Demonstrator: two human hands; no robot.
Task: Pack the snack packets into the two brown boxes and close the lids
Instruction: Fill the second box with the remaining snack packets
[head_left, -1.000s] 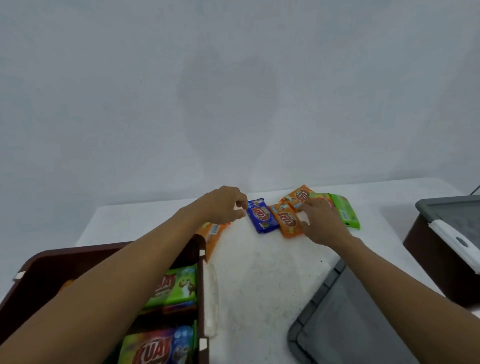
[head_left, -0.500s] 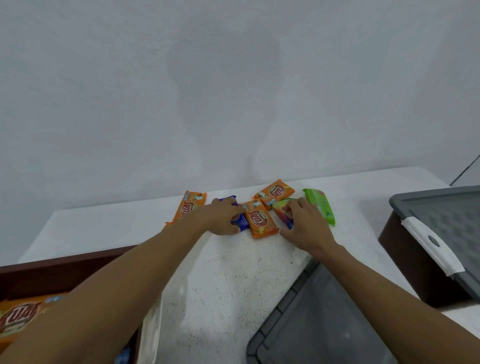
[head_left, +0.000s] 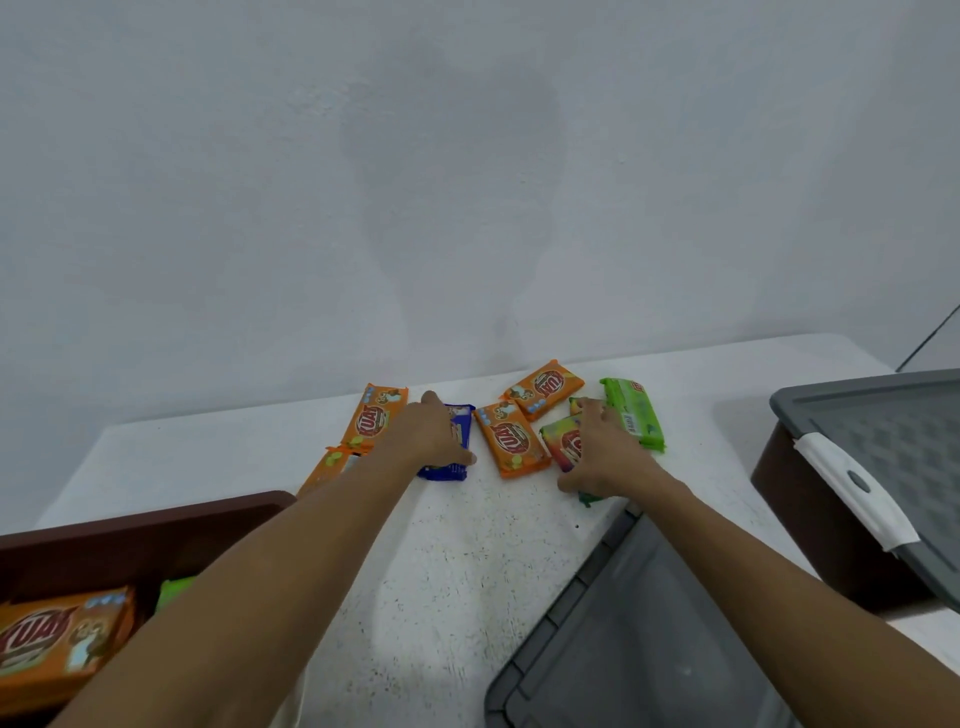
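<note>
Against a plain white wall (head_left: 467, 182), a person reaches with both arms across a speckled white table (head_left: 441, 571) where snack packets lie loose at the far edge. The left hand (head_left: 436, 436) lies over a blue packet (head_left: 445, 472), thumb along its near edge; whether the fingers curl round its far side cannot be told. The right hand (head_left: 605, 457), fingers spread, rests on a multicoloured packet (head_left: 558, 441), its fingertips just beside a green packet (head_left: 636, 415). Between the hands lies a middle orange packet (head_left: 511, 441), touching a rear orange packet (head_left: 543, 387) behind it. Left of the left hand sits a left orange packet (head_left: 376, 418), with a half-hidden orange packet (head_left: 330, 465) at the forearm. An open brown box (head_left: 145, 519) at lower left holds a boxed orange packet (head_left: 57, 639) and a boxed green packet (head_left: 174, 592). At right stands a second brown box (head_left: 810, 519), its grey lid (head_left: 883, 431) on and a white latch (head_left: 852, 488) over the rim. A loose grey lid (head_left: 649, 623) lies on the table beneath the right forearm.
</note>
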